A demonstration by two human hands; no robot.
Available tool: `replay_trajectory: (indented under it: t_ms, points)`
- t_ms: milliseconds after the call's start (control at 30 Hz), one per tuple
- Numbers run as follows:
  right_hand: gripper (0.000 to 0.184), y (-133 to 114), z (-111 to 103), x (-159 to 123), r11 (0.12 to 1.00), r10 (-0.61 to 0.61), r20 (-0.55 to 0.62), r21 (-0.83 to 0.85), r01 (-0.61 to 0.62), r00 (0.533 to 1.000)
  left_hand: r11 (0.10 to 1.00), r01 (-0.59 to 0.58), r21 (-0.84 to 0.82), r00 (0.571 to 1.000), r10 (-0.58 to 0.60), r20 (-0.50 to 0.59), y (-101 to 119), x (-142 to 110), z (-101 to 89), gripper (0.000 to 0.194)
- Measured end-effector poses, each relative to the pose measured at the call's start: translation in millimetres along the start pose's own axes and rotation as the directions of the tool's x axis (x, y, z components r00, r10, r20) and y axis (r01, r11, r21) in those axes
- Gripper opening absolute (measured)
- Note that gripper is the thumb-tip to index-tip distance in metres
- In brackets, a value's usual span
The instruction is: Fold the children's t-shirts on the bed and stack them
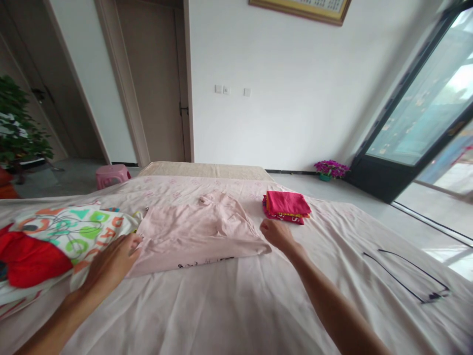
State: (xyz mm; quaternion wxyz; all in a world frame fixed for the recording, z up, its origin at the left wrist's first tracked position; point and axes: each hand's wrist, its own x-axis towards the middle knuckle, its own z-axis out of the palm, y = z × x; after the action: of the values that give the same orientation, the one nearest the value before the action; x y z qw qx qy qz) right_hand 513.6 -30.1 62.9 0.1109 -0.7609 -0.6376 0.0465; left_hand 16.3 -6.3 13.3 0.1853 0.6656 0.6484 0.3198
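A pale pink shirt (pixel 207 222) lies on the sheet before me, its near edge folded over and showing a strip of dark print. At its left edge, my left hand (pixel 117 256) has thumb and fingers closed on the cloth. My right hand (pixel 279 235) is curled closed at the shirt's right edge; its fingertips are mostly hidden. Just beyond that hand sits a small stack of folded red clothes (pixel 288 203). Left of my left hand are a white printed garment (pixel 84 227) and a bright red cloth (pixel 35 259), both loosely heaped.
A light sheet (pixel 229 305) covers the bed. Eyeglasses (pixel 434 297) rest on it at the right. Behind the bed are a pink stool (pixel 113 175), purple flowers (pixel 330 168), a closed door (pixel 151 74) and a glass door (pixel 414 113). A leafy plant (pixel 18 123) stands far left.
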Motion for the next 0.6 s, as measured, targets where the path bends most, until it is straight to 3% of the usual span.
replay_trajectory:
  t_ms: [100,200,333,600]
  points:
    - [0.027,-39,14,13,0.99,-0.139,-0.05,0.015,0.14,0.989,0.961,-0.255,0.104,0.966,0.249,0.067,36,-3,25.1,0.016]
    - [0.031,-61,33,31,0.996,-0.086,-0.069,0.019,0.088,0.994,0.92,-0.372,0.12,0.925,0.358,0.128,47,-7,51.0,0.024]
    - [0.034,-66,51,52,0.999,0.038,-0.079,-0.034,-0.041,0.996,0.893,-0.391,0.225,0.921,0.379,0.096,32,-9,66.2,0.03]
    - [0.034,-46,67,62,0.983,0.179,-0.054,-0.024,-0.18,0.982,0.767,-0.427,0.478,0.868,0.496,-0.021,6,-17,70.7,0.035]
